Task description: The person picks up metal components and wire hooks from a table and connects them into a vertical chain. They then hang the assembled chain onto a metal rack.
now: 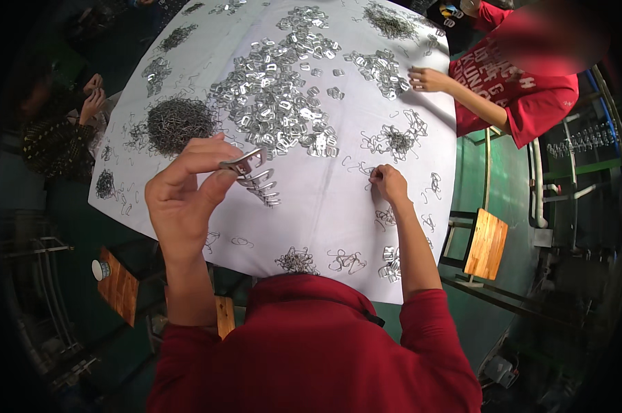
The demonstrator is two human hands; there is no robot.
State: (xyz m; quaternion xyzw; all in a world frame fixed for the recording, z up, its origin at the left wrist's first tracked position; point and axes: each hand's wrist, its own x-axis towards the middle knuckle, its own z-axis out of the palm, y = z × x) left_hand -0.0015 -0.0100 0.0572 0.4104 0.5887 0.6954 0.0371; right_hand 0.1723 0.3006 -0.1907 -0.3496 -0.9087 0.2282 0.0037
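The left hand (187, 184) pinches a string of slotted metal plates (258, 180) between thumb and fingers, covering part of its uppermost piece; the lower pieces overlap (how they link is hard to make out). It hangs over the near half of the table (318, 227), its long axis slanting from the fingertips toward the near edge and slightly right. The right hand (391, 184), nearer the right edge, bunches its fingertips beside wire hooks (358, 166); I cannot tell whether they grip one.
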